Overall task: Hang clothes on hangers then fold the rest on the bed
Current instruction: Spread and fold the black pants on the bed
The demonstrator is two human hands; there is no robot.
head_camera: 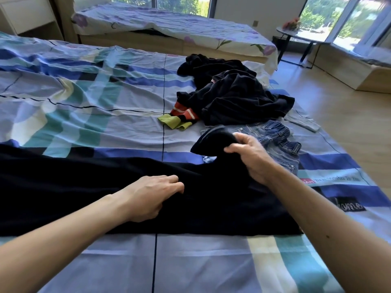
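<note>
"Best Wishes To" lettering (336,179) on bed sheet (118,127)

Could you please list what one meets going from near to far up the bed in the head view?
First the black garment → denim jeans → pile of dark clothes → second bed with floral sheet.

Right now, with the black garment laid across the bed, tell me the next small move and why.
Probably carry the lifted end over to the left and lay it flat. The right hand grips one end of the black garment, raised off the bed near the jeans, while the left hand rests on its middle, likely marking the fold line.
</note>
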